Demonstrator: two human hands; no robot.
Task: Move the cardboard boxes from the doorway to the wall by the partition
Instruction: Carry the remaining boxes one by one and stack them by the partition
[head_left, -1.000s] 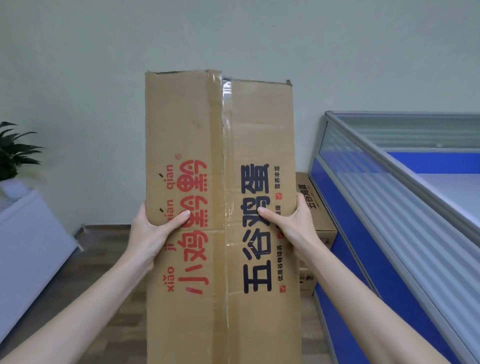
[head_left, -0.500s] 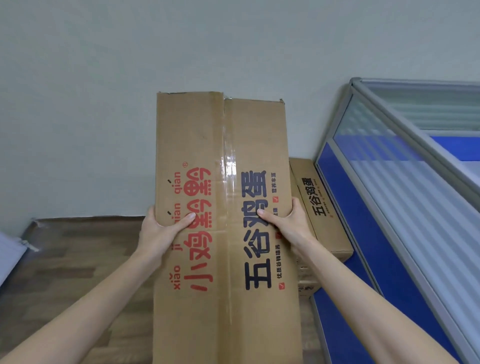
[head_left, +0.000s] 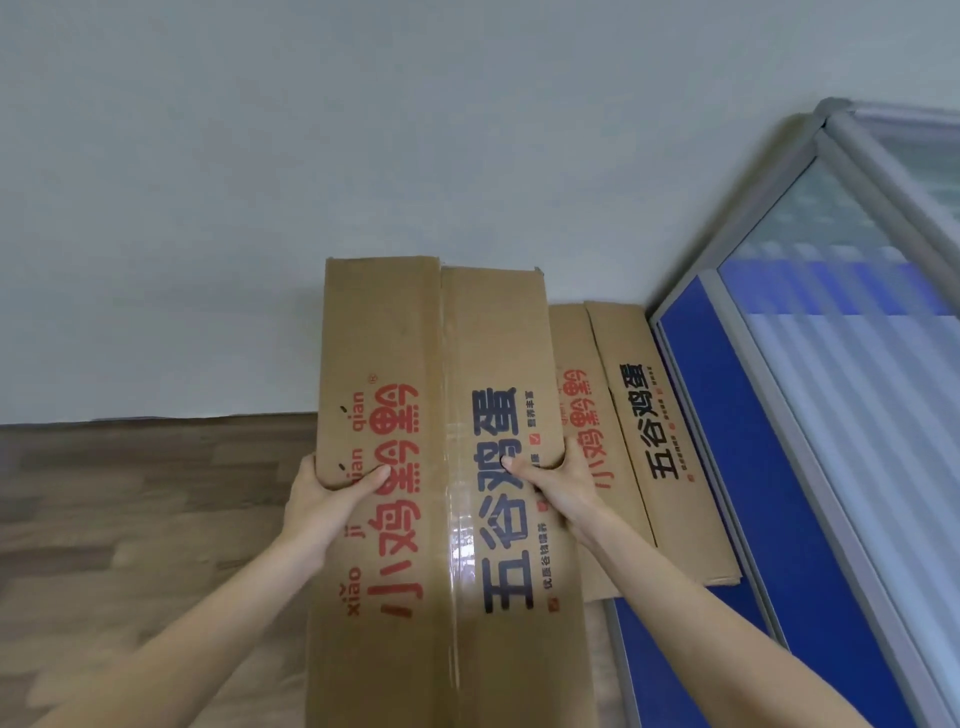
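Hands grasp a taped-shut cardboard box (head_left: 441, 493) by its sides, left hand (head_left: 332, 493) and right hand (head_left: 563, 480), thumbs on top. It is held just left of a second box (head_left: 644, 441) beside the blue partition (head_left: 737, 467); contents hidden.

Taped cardboard box (head_left: 441, 467) held by left hand (head_left: 327, 499) and right hand (head_left: 561, 483), second box (head_left: 639, 441) seemingly against blue partition (head_left: 727, 441)

We hold both arms stretched forward, our left hand (head_left: 332, 491) and right hand (head_left: 558, 480) clamped on opposite sides of the cardboard box (head_left: 441, 467), thumbs lying across its top.
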